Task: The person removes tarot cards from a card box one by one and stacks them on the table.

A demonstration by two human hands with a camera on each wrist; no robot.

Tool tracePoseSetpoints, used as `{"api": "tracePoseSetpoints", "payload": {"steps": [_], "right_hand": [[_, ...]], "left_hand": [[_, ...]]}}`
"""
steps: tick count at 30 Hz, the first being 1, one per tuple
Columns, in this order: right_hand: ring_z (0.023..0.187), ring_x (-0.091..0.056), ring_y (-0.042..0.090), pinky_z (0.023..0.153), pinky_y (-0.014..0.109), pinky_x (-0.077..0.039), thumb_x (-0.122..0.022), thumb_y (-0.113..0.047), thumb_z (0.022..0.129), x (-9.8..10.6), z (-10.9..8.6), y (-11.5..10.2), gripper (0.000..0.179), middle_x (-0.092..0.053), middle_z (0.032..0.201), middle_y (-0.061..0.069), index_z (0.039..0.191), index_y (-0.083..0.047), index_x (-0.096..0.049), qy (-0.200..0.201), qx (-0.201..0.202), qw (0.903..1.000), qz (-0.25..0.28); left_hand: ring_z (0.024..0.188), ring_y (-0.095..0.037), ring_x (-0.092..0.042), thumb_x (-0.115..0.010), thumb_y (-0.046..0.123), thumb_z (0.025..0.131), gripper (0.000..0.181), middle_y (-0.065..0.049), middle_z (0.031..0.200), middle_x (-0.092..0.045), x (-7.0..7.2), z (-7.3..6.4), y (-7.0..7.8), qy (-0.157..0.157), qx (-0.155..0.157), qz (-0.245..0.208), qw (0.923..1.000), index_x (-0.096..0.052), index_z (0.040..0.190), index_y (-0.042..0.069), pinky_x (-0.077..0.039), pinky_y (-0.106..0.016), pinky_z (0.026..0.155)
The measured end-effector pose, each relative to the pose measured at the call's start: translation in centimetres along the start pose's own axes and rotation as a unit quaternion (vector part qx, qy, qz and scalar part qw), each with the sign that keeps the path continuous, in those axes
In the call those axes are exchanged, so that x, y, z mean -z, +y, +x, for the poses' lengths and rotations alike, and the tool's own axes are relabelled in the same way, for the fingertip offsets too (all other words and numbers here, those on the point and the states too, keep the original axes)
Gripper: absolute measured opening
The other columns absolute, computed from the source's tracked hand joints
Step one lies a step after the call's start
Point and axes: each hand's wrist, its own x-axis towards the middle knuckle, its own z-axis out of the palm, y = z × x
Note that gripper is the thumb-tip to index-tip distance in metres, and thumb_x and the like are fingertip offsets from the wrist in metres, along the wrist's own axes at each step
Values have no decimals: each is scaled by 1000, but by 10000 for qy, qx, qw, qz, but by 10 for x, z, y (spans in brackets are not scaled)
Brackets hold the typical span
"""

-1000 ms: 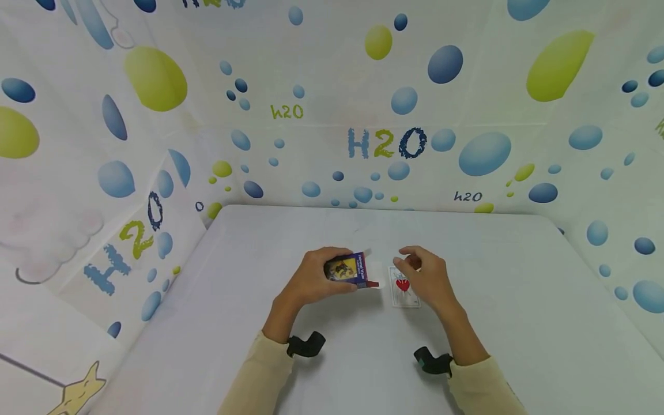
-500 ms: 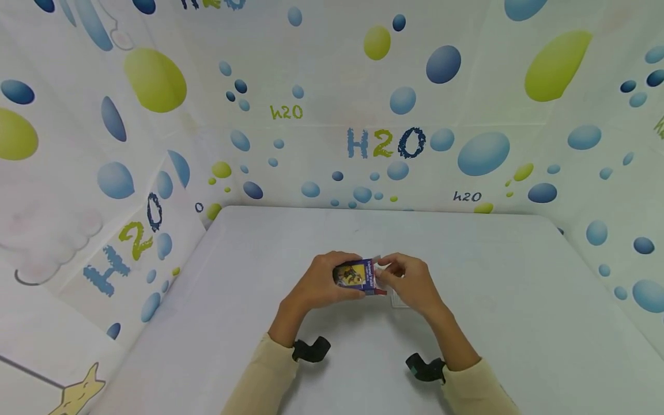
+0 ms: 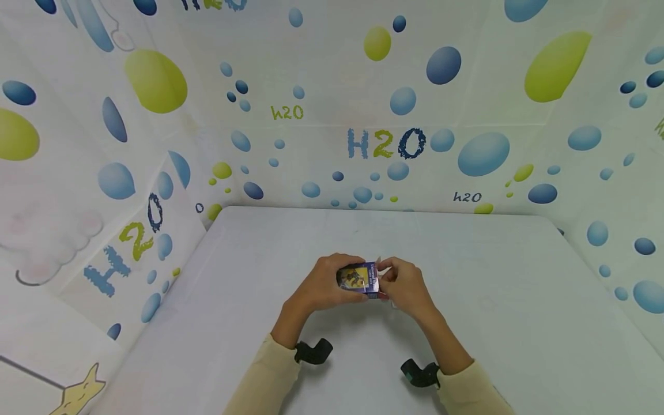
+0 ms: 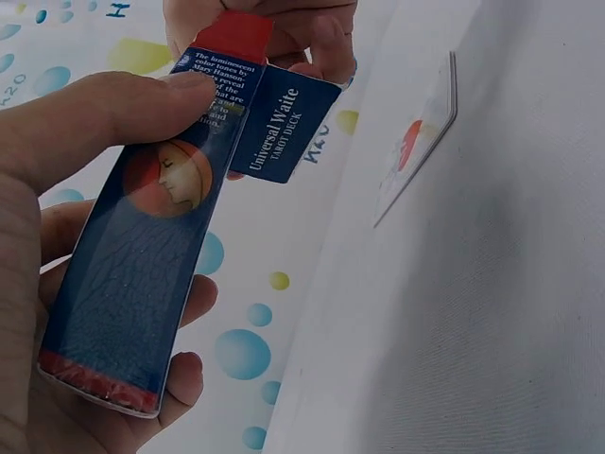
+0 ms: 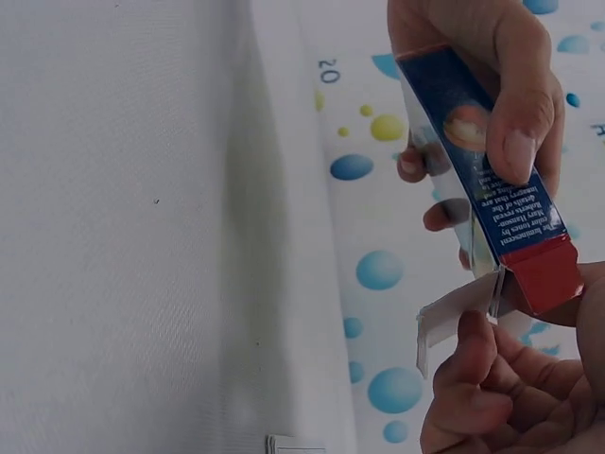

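Observation:
My left hand (image 3: 334, 283) grips a small tarot deck box (image 3: 358, 278), dark blue with a yellow picture on its front. The left wrist view shows the thumb over its narrow side and the fingers behind. Its end is open: a red side tab (image 5: 544, 274) and the blue lid flap (image 4: 286, 123) stick out. My right hand (image 3: 407, 286) is at that end, with bent fingers at the white inner side of the flap and the thumb by the red tab. A thin stack of cards (image 4: 421, 142) lies on the table, mostly hidden by the right hand in the head view.
A white cloth covers the table (image 3: 249, 259). Behind it hangs a pale curtain (image 3: 321, 138) printed with blue and green drops. Black wrist cameras, such as the one on the left wrist (image 3: 314, 351), stick inward from both wrists.
The right hand has moved left from above the cards to the open end of the box. The left hand has brought the box slightly right and nearer; the cards are now almost covered.

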Motion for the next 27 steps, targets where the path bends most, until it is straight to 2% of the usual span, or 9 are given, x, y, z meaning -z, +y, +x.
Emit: {"api": "tracePoseSetpoints", "payload": {"steps": [4, 8, 17, 22, 27], "right_hand": [[64, -63, 18, 56, 28, -55, -69, 0, 89, 1, 0, 0, 24, -65, 77, 7, 113, 2, -68, 0, 16, 10000, 89], [67, -64, 18, 57, 27, -54, -72, -3, 89, 3, 0, 0, 24, -66, 77, 7, 112, 2, -69, -11, 41, 9998, 191], [62, -58, 20, 54, 25, -49, -72, -3, 92, 9, 2, 2, 24, -65, 77, 10, 116, -1, -68, -215, -147, 9966, 779], [63, -55, 20, 54, 25, -47, -69, -4, 95, 14, 4, 1, 23, -65, 78, 12, 118, -2, -66, -313, -258, 9935, 1060], [63, -55, 21, 56, 25, -49, -68, -6, 96, 19, 4, 0, 24, -66, 83, 13, 119, -2, -66, -282, -313, 9932, 1083]], "left_hand": [[112, -15, -59, -91, 32, 72, 68, 2, 128, -67, -1, 1, 0, 9, -18, 31, 10000, -66, 133, 16, -52, -37, 95], [111, -15, -59, -91, 32, 72, 67, 1, 127, -67, 0, 1, 0, 57, -25, -25, 10000, -66, 132, 16, -52, -37, 95], [107, -13, -61, -93, 28, 69, 67, 2, 127, -68, 3, 0, -2, 201, -49, -483, 9986, -68, 130, 16, -53, -36, 91], [108, -13, -61, -93, 29, 69, 67, 3, 127, -68, 5, 0, -4, 314, 3, -541, 9980, -68, 130, 17, -53, -37, 92], [110, -16, -60, -92, 32, 70, 66, 3, 129, -67, 8, -1, -4, 363, 128, -607, 9974, -68, 131, 19, -53, -39, 92]]}}
